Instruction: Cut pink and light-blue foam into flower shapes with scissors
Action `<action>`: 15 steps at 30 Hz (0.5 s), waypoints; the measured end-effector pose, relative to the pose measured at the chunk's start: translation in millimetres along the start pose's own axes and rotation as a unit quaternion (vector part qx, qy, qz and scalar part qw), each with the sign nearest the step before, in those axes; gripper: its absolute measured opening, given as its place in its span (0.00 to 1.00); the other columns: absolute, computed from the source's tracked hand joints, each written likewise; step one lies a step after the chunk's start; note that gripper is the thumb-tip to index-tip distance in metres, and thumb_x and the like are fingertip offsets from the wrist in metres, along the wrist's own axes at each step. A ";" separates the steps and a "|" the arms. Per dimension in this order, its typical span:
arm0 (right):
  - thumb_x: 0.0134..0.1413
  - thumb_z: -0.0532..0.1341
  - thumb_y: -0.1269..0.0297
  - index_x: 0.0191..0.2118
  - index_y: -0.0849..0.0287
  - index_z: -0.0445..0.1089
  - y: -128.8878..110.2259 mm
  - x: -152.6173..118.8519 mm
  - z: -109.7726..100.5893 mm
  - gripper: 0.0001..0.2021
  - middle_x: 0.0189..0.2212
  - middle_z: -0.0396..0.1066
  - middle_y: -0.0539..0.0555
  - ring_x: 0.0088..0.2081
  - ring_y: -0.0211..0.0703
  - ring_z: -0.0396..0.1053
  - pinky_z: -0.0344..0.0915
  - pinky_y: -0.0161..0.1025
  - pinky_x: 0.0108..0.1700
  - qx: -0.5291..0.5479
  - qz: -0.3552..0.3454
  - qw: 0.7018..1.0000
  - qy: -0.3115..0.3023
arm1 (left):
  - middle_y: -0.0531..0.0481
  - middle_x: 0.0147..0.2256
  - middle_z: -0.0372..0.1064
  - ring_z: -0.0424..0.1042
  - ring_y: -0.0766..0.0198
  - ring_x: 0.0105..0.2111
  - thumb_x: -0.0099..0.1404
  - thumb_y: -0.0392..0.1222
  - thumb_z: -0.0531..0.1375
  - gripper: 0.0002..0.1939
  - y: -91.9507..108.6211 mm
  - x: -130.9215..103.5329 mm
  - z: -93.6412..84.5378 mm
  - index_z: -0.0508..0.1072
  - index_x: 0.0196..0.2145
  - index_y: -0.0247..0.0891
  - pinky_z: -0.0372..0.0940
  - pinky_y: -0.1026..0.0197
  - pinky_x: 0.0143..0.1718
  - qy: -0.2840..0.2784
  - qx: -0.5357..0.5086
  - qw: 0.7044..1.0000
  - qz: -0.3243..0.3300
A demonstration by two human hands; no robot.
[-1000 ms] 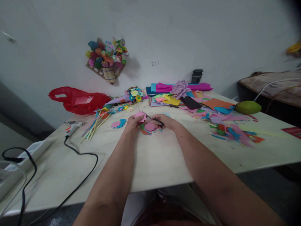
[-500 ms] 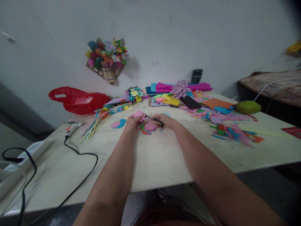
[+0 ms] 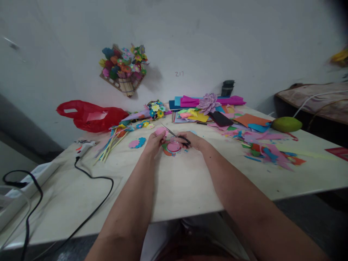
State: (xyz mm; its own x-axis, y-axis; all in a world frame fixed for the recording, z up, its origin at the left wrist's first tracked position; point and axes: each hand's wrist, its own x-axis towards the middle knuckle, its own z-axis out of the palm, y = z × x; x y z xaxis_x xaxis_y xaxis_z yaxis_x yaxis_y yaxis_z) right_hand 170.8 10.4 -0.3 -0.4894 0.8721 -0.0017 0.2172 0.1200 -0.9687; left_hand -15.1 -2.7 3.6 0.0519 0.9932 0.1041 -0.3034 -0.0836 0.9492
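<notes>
The left hand (image 3: 153, 141) partly hides its pink piece (image 3: 161, 129).

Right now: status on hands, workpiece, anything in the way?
Left hand holding pink cutout. Right hand on black-handled scissors. Pink disc between hands; no obstruction evident.

the head camera looks forward and down across the table (image 3: 182, 188) toward the wall (image 3: 195, 43).

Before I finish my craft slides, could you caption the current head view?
Over a cluttered table, the left hand holds a pink piece while the right hand holds black-handled scissors.
</notes>
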 end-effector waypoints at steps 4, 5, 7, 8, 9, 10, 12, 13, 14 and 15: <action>0.56 0.61 0.59 0.32 0.62 0.67 1.7 1.7 -0.8 0.11 0.15 0.65 0.46 0.13 0.29 0.58 0.48 0.26 0.13 -0.006 -0.009 1.000 -0.003 | 0.61 0.16 0.57 0.53 0.76 0.15 0.45 0.48 0.72 0.21 -1.2 0.3 -0.8 0.64 0.24 0.37 0.68 0.66 0.25 -0.016 0.006 1.000 0.022; 0.57 0.61 0.59 0.32 0.62 0.67 1.9 1.8 -0.9 0.10 0.15 0.65 0.46 0.13 0.28 0.58 0.48 0.26 0.13 -0.007 -0.011 1.000 -0.004 | 0.61 0.16 0.57 0.53 0.76 0.15 0.44 0.48 0.72 0.21 -1.3 0.2 -0.9 0.64 0.25 0.37 0.69 0.66 0.25 -0.019 0.008 0.999 0.028; 0.57 0.60 0.59 0.31 0.62 0.67 1.8 1.7 -1.1 0.10 0.15 0.65 0.46 0.13 0.28 0.58 0.48 0.26 0.13 -0.010 -0.015 1.000 -0.006 | 0.61 0.16 0.57 0.52 0.76 0.15 0.44 0.48 0.72 0.21 -1.2 -0.2 -1.0 0.64 0.25 0.37 0.69 0.65 0.25 -0.022 0.013 0.999 0.033; 0.57 0.61 0.59 0.31 0.62 0.66 1.6 1.4 -1.1 0.11 0.15 0.65 0.46 0.13 0.28 0.58 0.48 0.26 0.13 -0.012 -0.016 1.000 -0.006 | 0.61 0.16 0.57 0.52 0.76 0.15 0.44 0.48 0.72 0.21 -1.1 -0.4 -1.1 0.64 0.26 0.37 0.68 0.65 0.25 -0.023 0.015 0.999 0.033; 0.57 0.61 0.58 0.31 0.62 0.66 1.1 0.9 -1.0 0.11 0.15 0.65 0.46 0.13 0.28 0.58 0.48 0.26 0.13 -0.013 -0.018 1.000 -0.006 | 0.61 0.16 0.58 0.52 0.76 0.15 0.45 0.49 0.72 0.21 -1.1 -0.5 -1.1 0.64 0.25 0.38 0.68 0.66 0.25 -0.024 0.017 0.999 0.033; 0.57 0.61 0.58 0.31 0.62 0.66 0.6 0.3 -0.9 0.11 0.16 0.65 0.46 0.13 0.29 0.58 0.48 0.27 0.13 -0.012 -0.019 1.000 -0.006 | 0.61 0.16 0.58 0.52 0.76 0.15 0.45 0.49 0.71 0.21 -1.1 -0.5 -1.2 0.63 0.25 0.38 0.67 0.66 0.24 -0.026 0.018 0.999 0.032; 0.57 0.61 0.58 0.31 0.62 0.66 -0.8 -1.1 -0.6 0.11 0.16 0.66 0.47 0.13 0.29 0.59 0.49 0.27 0.13 -0.007 -0.021 1.000 -0.006 | 0.60 0.16 0.58 0.52 0.76 0.15 0.45 0.50 0.71 0.21 -1.2 -0.3 -1.5 0.63 0.25 0.38 0.66 0.66 0.23 -0.028 0.021 0.999 0.031; 0.57 0.61 0.58 0.31 0.62 0.66 -1.5 -1.8 -0.5 0.11 0.16 0.66 0.47 0.14 0.29 0.59 0.49 0.27 0.13 -0.003 -0.021 1.000 -0.005 | 0.60 0.16 0.58 0.51 0.76 0.15 0.45 0.50 0.71 0.21 -1.3 -0.2 -1.6 0.63 0.25 0.38 0.66 0.66 0.23 -0.028 0.023 0.999 0.031; 0.57 0.61 0.59 0.31 0.62 0.66 -2.2 -2.5 -0.5 0.11 0.16 0.67 0.47 0.14 0.30 0.60 0.49 0.27 0.13 0.003 -0.022 1.000 -0.006 | 0.60 0.16 0.58 0.51 0.76 0.14 0.45 0.50 0.71 0.21 -1.4 -0.1 -1.8 0.63 0.24 0.38 0.66 0.66 0.23 -0.028 0.025 0.999 0.030; 0.57 0.61 0.59 0.31 0.62 0.66 -2.7 -3.0 -0.4 0.11 0.16 0.67 0.47 0.14 0.30 0.60 0.49 0.27 0.13 0.007 -0.022 1.000 -0.006 | 0.60 0.16 0.58 0.51 0.76 0.14 0.45 0.49 0.71 0.21 -1.5 0.0 -1.9 0.63 0.24 0.38 0.65 0.66 0.23 -0.029 0.026 0.999 0.030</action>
State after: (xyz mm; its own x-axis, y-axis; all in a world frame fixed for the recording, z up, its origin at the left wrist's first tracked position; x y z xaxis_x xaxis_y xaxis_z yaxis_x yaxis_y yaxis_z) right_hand 172.0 7.7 2.4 -0.5092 0.8598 0.0383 0.1826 0.1514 -0.9715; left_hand -16.5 -2.4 1.6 0.0902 0.9801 0.1769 -0.2571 -0.1487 0.9549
